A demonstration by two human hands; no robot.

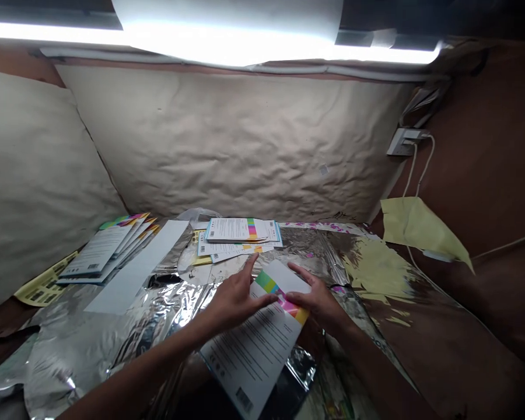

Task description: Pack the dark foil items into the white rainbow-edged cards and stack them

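A white printed packet (254, 350) with a green, pink and orange band and a barcode is held tilted at the near edge of the table. My left hand (234, 297) rests its thumb on the packet's upper face at the left, its index finger stretched out past the edge. At the right edge, my right hand (317, 300) grips the packet, thumb on the coloured band and fingers at the border. Beyond them lies a small pile of similar packets (230, 229). More packets (97, 252) lie fanned in a stack at the left.
A long white paper strip (140, 265) lies beside the left stack, near a yellow printed sheet (46, 287). Silvery film (306, 251) covers the table. At the right are a yellow sheet (422, 227), cables and a wall socket (405, 142). A bright tube light hangs above.
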